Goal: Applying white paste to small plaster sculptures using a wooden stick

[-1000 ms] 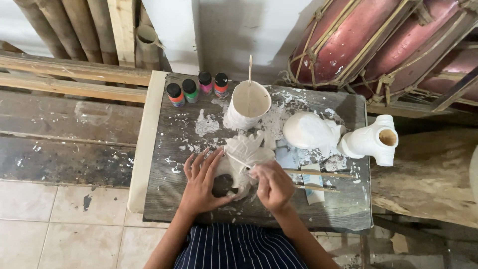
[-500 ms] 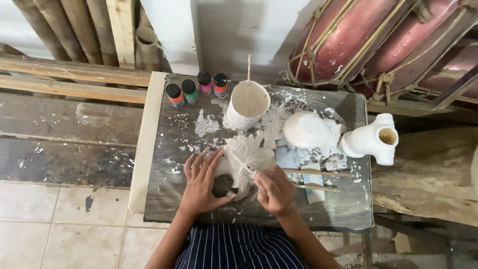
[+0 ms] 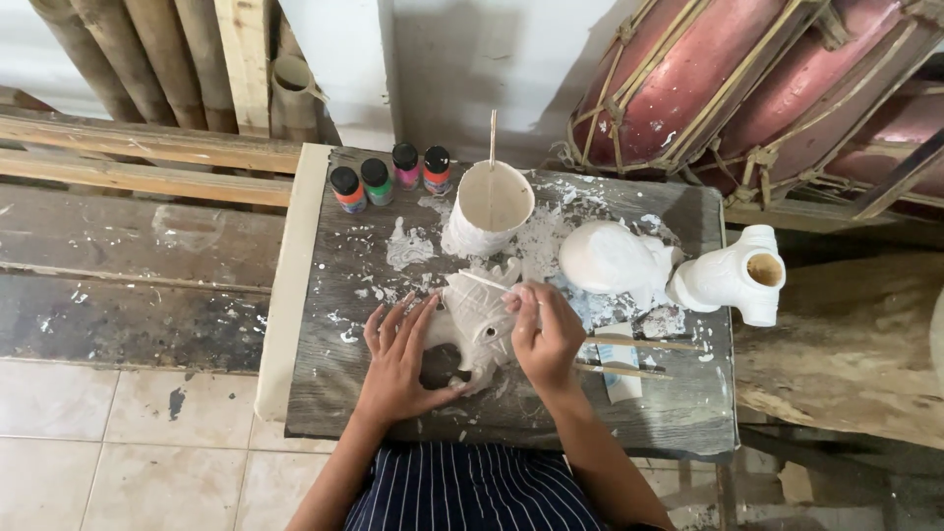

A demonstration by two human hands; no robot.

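Little has moved: my left hand (image 3: 401,359) still lies flat, fingers spread, against the white figure (image 3: 476,317) at frame centre, my right hand (image 3: 543,334) pinched on its top. Four small paint bottles (image 3: 389,177) line the table's (image 3: 324,393) upper-left edge; its lower-left stays bare.

A crowded worktop (image 3: 334,393): four paint bottles (image 3: 390,175) line the far left edge, a white cup (image 3: 489,211) with a stick stands mid-back, and two white figures (image 3: 615,258) (image 3: 733,280) block the right side. Sticks (image 3: 639,344) lie near the right hand (image 3: 544,331). Bare board shows along the left strip, beside the left hand (image 3: 398,362), and at the near right corner.
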